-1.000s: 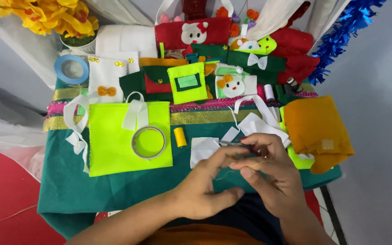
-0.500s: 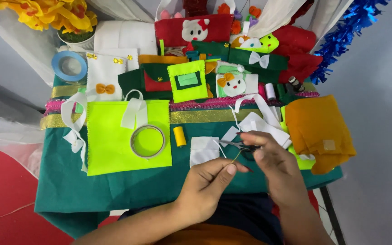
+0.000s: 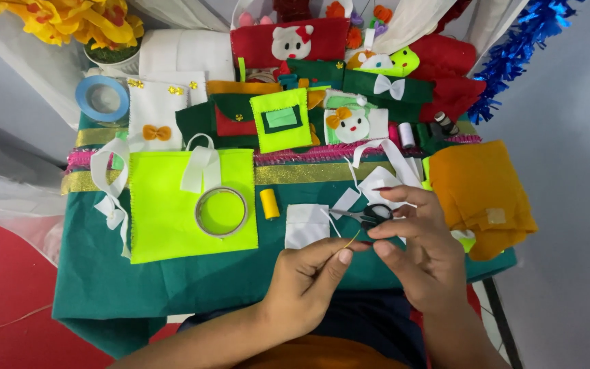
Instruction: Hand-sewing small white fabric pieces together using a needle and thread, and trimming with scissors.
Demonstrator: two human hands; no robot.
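Note:
My left hand [image 3: 306,281] pinches the lower end of a short yellow thread [image 3: 353,239] between thumb and forefinger. My right hand [image 3: 423,254] meets it from the right, its thumb and forefinger closed on the thread's upper end. Whether a needle is there is too small to tell. Both hands hover over the near edge of a green felt cloth [image 3: 124,287]. Just beyond the fingertips lie black-handled scissors [image 3: 370,215] and a white felt square [image 3: 306,225]. A yellow thread spool [image 3: 269,203] stands left of the square.
A neon yellow felt sheet [image 3: 165,225] carries a tape ring [image 3: 221,210]. Orange felt [image 3: 479,195] lies at the right. Felt pouches and cat-face pieces [image 3: 349,124] crowd the back, beside a blue tape roll [image 3: 102,99] and yellow flowers [image 3: 69,20].
Both hands have drawn slightly down toward my body, still pinched together. The scissors now show clear of the fingers.

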